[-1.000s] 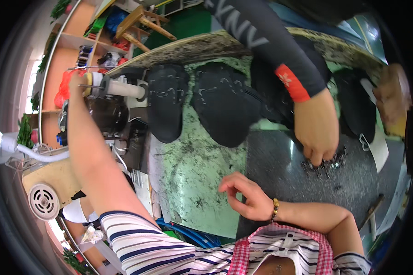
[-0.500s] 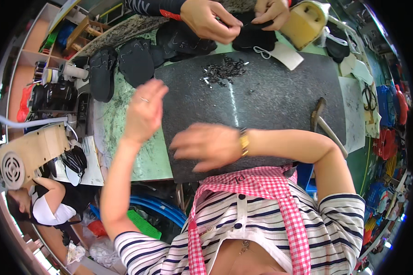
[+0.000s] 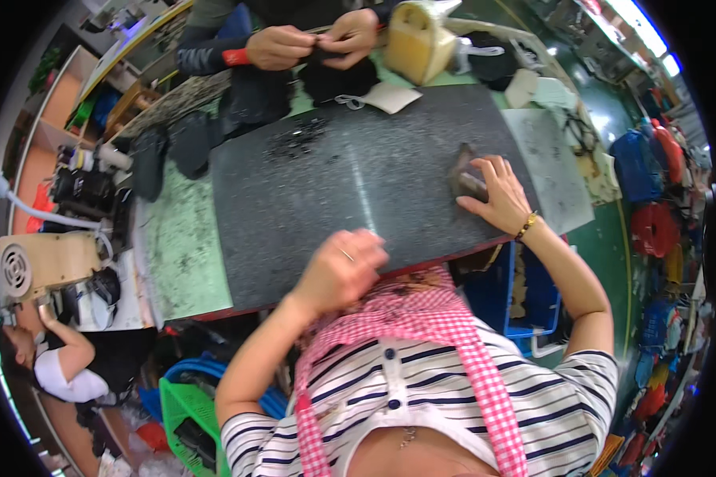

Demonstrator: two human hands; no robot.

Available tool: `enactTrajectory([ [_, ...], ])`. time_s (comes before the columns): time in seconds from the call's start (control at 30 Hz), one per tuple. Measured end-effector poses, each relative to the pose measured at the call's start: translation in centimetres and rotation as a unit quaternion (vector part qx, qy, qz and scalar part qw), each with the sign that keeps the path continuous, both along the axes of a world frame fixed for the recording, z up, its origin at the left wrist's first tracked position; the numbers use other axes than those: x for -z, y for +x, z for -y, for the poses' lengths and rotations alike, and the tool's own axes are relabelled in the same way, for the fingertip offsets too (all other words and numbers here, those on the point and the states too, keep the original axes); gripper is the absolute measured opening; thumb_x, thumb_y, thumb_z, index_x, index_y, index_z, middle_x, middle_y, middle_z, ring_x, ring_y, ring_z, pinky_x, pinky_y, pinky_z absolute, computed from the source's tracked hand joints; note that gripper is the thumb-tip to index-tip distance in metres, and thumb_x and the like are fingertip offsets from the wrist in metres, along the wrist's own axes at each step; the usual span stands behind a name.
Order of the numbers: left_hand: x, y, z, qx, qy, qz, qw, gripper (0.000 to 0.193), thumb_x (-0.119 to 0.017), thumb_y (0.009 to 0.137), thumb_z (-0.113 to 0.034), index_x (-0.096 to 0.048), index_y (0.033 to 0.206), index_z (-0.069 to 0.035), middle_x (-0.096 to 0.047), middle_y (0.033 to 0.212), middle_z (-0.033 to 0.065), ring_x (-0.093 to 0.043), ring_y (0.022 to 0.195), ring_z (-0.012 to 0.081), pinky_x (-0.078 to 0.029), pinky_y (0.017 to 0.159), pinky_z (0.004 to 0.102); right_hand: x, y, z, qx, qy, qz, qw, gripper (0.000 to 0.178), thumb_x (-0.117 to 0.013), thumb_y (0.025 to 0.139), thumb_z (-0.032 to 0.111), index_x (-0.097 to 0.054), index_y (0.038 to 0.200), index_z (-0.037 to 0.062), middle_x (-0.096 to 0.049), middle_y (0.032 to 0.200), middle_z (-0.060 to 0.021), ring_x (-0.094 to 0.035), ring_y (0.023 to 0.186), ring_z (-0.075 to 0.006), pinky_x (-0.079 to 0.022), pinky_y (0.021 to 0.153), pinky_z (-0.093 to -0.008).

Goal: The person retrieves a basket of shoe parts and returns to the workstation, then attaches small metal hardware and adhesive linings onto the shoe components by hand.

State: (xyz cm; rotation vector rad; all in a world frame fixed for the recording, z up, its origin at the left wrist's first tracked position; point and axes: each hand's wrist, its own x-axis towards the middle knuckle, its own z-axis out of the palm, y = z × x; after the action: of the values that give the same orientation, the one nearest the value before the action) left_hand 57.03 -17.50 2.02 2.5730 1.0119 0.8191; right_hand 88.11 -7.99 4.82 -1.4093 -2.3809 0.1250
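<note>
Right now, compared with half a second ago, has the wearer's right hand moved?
Yes. Against the black work mat, the right hand has shifted rightward, from near the mat's left edge to the hammer on its right side.

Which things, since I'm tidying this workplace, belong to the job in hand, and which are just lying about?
Apparently in use:
hammer, at the right hand
dark mat beneath it
small dark pieces, heaped on the mat

Apparently lying about:
green basket
blue crate
</note>
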Motion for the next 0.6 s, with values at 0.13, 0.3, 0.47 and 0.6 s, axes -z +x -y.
enactTrajectory([
  [0.13, 1.4, 0.5, -6.3, -0.224, 0.072, 0.001, 0.972, 0.022, -0.062, 0.075, -0.007, -0.061, 0.096, -0.004, -0.06, 0.101, 0.0118, -0.057, 0.096, 0.0291, -0.045, 0.083, 0.04, 3.9, 4.2, 0.9, -0.033, -0.026, -0.059, 0.997, 0.031, -0.063, 0.079, 0.019, -0.055, 0.105, 0.0046, -0.053, 0.097, -0.0125, -0.053, 0.092, -0.0326, -0.045, 0.078, -0.0373],
  [0.3, 1.5, -1.7, -10.3, -0.31, 0.101, -0.097, 0.94, 0.022, -0.068, 0.072, -0.013, -0.064, 0.093, -0.009, -0.059, 0.094, 0.0053, -0.055, 0.09, 0.024, -0.042, 0.077, 0.0375, 3.0, 9.0, -0.3, 0.05, 0.057, -0.042, 0.996, 0.025, -0.061, 0.077, 0.011, -0.057, 0.101, 0.0031, -0.055, 0.093, -0.0129, -0.054, 0.09, -0.0323, -0.045, 0.076, -0.0379],
  [0.47, 2.7, -1.7, -12.4, -0.305, 0.198, -0.106, 0.926, 0.022, -0.071, 0.068, -0.017, -0.066, 0.09, -0.014, -0.055, 0.108, 0.0024, -0.05, 0.102, 0.0229, -0.035, 0.089, 0.0451, 4.2, 18.2, -2.5, 0.119, 0.083, -0.064, 0.987, 0.025, -0.059, 0.078, 0.008, -0.057, 0.101, 0.0019, -0.055, 0.094, -0.0134, -0.054, 0.09, -0.0325, -0.044, 0.076, -0.0381],
  [0.6, 2.9, -1.7, -13.7, -0.482, 0.067, -0.134, 0.863, 0.059, -0.064, 0.075, -0.044, -0.047, 0.125, -0.016, -0.037, 0.134, 0.0161, -0.031, 0.124, 0.041, -0.021, 0.096, 0.0642, 3.4, 18.4, -2.8, 0.133, 0.05, -0.034, 0.989, 0.025, -0.058, 0.078, 0.008, -0.056, 0.102, 0.0017, -0.055, 0.096, -0.0142, -0.053, 0.092, -0.0331, -0.043, 0.079, -0.0382],
])
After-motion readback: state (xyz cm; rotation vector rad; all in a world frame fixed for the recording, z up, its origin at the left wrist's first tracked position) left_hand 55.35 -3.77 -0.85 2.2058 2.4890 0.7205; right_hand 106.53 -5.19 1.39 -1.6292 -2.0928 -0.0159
